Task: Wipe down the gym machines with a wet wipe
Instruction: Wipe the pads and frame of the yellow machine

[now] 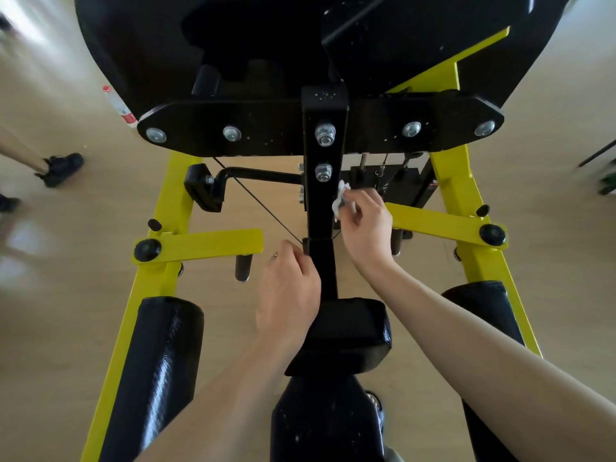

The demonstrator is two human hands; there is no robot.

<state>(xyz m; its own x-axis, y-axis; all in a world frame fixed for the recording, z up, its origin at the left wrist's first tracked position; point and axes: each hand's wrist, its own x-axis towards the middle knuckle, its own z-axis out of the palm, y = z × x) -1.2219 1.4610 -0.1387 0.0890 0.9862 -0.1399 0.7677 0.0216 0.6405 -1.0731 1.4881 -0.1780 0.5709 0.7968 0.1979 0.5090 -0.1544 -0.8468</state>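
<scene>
I am pinching the crumpled white wet wipe [340, 201] in the fingertips of my right hand [365, 228] and pressing it against the right face of the black upright post [325, 181], just below the lower of its two bolts. My fingers are closed together on the wipe, so it is sitting at their tips, between them and the metal. My left hand [288, 291] is wrapping around the narrower lower part of the same post, below and to the left of my right hand, fingers curled shut on its edge; I judge I am steadying myself or the post with it.

Just below my left hand the small black pad [350, 331] is sitting at the post's foot. Out to both sides the yellow frame [160, 281] and the long black arm pads [156, 368] are flanking my forearms.

As for progress, I am working one post only. White specks are showing on the post's top and the black cross plate [433, 128] above my right hand, so I judge those, the pads and the yellow frame are left to wipe.
</scene>
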